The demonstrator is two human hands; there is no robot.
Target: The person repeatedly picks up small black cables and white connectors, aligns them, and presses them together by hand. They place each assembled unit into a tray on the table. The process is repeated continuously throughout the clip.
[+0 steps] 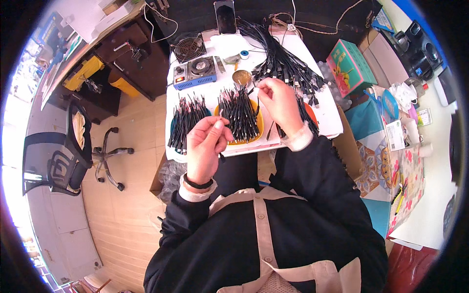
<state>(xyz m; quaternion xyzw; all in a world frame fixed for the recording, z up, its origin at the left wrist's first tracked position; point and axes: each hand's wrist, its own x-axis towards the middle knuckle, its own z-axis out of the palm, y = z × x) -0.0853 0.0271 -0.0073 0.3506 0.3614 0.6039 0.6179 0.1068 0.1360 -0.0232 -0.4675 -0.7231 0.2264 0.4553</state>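
My left hand [207, 146] is closed in a pinch in front of the middle bundle. A thin cable tip [221, 113] shows above its thumb and finger, and a dark end pokes out below the palm. My right hand [279, 105] pinches something small and pale by the middle bundle's right edge; its fingers hide most of it. Between the hands, short black cables [237, 119] with bare tips stand packed in a yellow bowl [262, 128]. More of them [189, 122] fill a blue bowl [174, 155] on the left. An orange bowl [311, 113] is partly behind my right wrist.
A blue-and-grey solder pot [195, 73], a fan [189, 48], a round tin of amber material [241, 76] and a wire spool [244, 54] stand on the white table [334, 119]. Black USB cables [286, 61] spread at the back right. A phone [225, 17] leans upright behind.
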